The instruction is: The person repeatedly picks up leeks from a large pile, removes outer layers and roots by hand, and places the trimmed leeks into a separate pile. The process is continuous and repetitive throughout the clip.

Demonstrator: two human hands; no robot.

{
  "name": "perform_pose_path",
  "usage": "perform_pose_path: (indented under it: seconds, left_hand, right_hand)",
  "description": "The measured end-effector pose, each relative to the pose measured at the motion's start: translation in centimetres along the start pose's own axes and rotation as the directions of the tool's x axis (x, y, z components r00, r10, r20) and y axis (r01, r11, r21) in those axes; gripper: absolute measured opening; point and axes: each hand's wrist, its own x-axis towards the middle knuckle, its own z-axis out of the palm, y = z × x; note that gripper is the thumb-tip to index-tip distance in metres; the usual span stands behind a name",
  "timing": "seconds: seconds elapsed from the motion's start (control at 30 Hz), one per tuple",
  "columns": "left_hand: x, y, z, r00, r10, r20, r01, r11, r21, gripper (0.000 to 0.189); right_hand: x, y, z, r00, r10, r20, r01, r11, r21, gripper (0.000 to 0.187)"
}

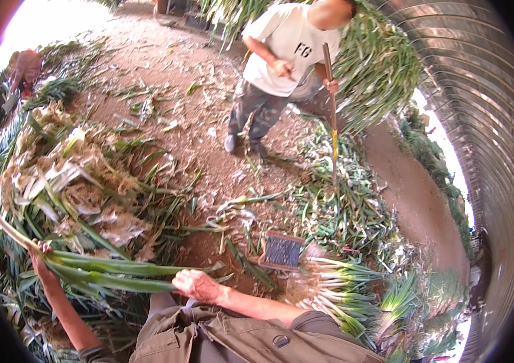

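A long green onion [116, 274] with a pale stem and broad green leaves lies across in front of me. My left hand [39, 254] is closed round it where the white stem meets the leaves, over a heap of onions at the left. The fingers of my right hand [198, 286] are closed on its leaves near their other end, above my lap. Trimmed onions [338, 290] lie in a row on the ground to the right, their white ends towards a dark, wood-framed board [281, 250].
A person in a white shirt [279, 59] stands ahead, holding a long pole [332, 109]. Cut leaves [348, 199] litter the ground by its foot. Peeled skins and roots [80, 181] top the left heap. A tall onion stack [379, 68] stands behind the person.
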Motion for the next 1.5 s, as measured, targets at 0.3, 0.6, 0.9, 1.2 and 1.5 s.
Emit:
perform_pose_path:
  seconds: [0.3, 0.6, 0.9, 1.2, 1.5]
  left_hand:
    - [3.3, 2.0, -6.2, 0.962, 0.193, -0.193, -0.161, 0.972, 0.171, 0.035]
    - [-7.6, -2.3, 8.0, 0.969, 0.227, -0.095, -0.181, 0.920, 0.348, 0.044]
    - [-26.8, -19.1, 27.3, 0.749, -0.124, 0.651, -0.605, 0.274, 0.748, 0.040]
    - [-25.1, -20.9, 13.2, 0.643, -0.438, 0.628, -0.712, -0.041, 0.701, 0.077]
    - [-19.6, -18.6, -4.0, 0.921, -0.358, 0.156, -0.165, 0.004, 0.986, 0.020]
  right_hand:
    - [-1.2, 2.6, -9.3, 0.978, 0.202, 0.056, -0.187, 0.717, 0.671, 0.029]
    - [-2.6, 12.6, -18.6, 0.593, 0.678, -0.435, -0.666, 0.716, 0.209, 0.051]
    - [6.8, 2.4, -9.6, 0.697, 0.684, -0.215, -0.341, 0.580, 0.740, 0.052]
    - [-5.4, 6.1, -16.4, 0.223, 0.909, -0.352, -0.041, 0.369, 0.929, 0.040]
    - [-11.4, 6.4, -17.7, -0.018, 0.932, -0.361, 0.043, 0.362, 0.931, 0.045]
